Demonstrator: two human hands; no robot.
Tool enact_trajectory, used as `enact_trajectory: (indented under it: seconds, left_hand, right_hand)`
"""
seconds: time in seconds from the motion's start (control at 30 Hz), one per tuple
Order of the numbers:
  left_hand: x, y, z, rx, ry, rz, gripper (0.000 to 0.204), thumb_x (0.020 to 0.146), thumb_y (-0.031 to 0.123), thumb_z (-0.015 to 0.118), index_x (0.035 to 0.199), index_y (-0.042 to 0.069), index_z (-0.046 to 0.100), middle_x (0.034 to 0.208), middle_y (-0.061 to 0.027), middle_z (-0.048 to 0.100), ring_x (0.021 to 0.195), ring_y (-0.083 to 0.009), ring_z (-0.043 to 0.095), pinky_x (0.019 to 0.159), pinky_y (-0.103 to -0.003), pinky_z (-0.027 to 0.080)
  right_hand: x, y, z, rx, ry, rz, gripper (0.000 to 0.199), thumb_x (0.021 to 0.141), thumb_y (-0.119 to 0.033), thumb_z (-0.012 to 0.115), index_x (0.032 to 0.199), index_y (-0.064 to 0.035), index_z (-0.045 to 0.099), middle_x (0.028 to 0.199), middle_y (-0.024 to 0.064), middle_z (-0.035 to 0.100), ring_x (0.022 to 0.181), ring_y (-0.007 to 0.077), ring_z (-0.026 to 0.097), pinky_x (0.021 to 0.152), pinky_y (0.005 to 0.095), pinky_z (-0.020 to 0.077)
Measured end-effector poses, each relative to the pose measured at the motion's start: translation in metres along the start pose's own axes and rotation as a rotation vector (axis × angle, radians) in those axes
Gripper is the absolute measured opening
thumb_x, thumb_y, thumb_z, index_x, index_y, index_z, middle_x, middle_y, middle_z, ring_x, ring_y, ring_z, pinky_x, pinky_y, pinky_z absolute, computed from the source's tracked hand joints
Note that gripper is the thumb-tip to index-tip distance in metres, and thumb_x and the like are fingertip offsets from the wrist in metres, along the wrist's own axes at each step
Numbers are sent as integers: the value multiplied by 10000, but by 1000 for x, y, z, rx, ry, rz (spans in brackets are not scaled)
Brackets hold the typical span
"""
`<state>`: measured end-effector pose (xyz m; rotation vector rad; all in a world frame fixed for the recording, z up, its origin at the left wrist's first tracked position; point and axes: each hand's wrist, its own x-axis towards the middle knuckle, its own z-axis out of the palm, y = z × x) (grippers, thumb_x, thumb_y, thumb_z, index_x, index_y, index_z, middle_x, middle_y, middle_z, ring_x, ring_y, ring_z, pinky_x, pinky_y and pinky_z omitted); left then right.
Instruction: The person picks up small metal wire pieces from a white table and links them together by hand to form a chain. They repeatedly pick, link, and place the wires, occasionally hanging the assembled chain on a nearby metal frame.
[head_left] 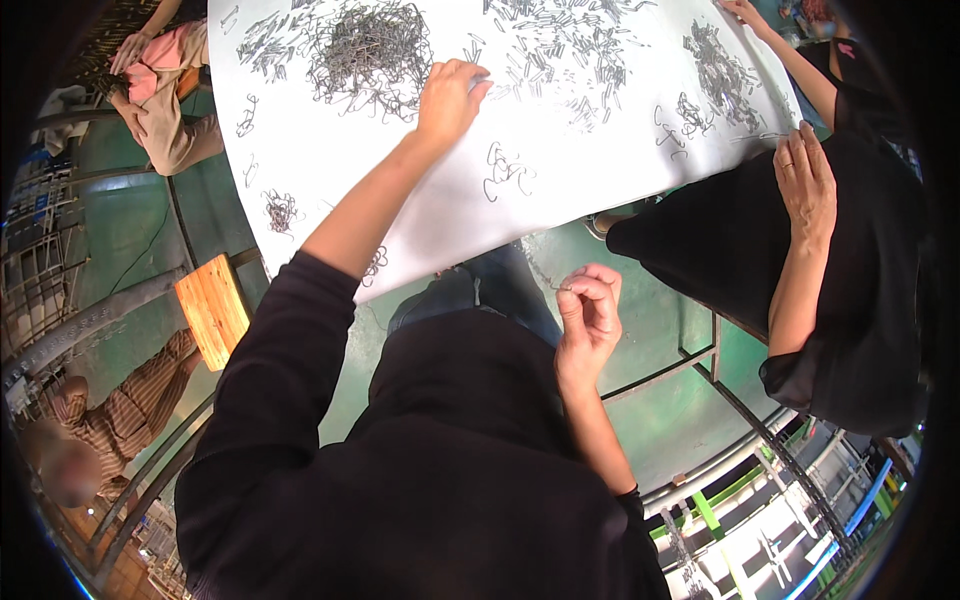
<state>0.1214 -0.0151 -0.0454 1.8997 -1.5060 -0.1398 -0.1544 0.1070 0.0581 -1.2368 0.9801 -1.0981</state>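
My left hand reaches over the white-covered table, thumb and fingers drawn together beside a few short dark metal pieces. Whatever lies between those fingertips is too small to make out. Close to my body, off the table's near edge, my right hand pinches a small thin wire piece between thumb and forefinger. A large tangled heap of dark curved wire hooks lies up-left of my left hand. To its right spread many short straight metal pieces. A small loose group of hooks sits below it.
Smaller hook piles lie at the table's left and right. A person in black sits close on my right, one hand at the table edge. Another person sits at upper left. A wooden stool stands left of me.
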Motion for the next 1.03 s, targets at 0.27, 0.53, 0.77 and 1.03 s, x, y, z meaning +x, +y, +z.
enact_trajectory:
  seconds: [0.27, 0.53, 0.77, 1.03]
  left_hand:
    - [4, -5, 0, 67, -168, 35, 175, 846, 152, 665, 1011, 95, 672, 860, -75, 654, 842, -222, 608, 779, -359, 495]
    - [-123, 104, -87, -854, -449, -469, 144, 854, 110, 692, 958, 11, 703, 879, -25, 699, 786, -65, 621, 653, -210, 480]
    - [-173, 145, -122, -1138, -351, -577, 112, 866, 19, 666, 967, -27, 676, 899, -71, 688, 796, -94, 619, 680, -224, 507]
    - [-191, 141, -125, -810, -162, -251, 114, 839, 41, 672, 942, 52, 718, 1013, -85, 690, 818, -126, 638, 712, -234, 490]
  right_hand:
    - [-20, 5, 2, -125, -28, 18, 68, 814, -3, 686, 854, -34, 640, 980, 52, 501, 760, 100, 477, 702, 231, 416]
    - [-39, 16, 11, -198, -23, -85, 61, 818, -39, 687, 870, -48, 658, 957, 55, 526, 797, 130, 486, 676, 242, 404]
    - [-48, 19, 23, -232, -42, -107, 71, 816, -57, 700, 879, -64, 668, 960, 58, 533, 821, 139, 495, 664, 250, 407]
    - [-44, 26, 22, -286, -154, -104, 100, 805, -93, 725, 894, -73, 686, 970, 51, 541, 836, 147, 508, 693, 259, 425]
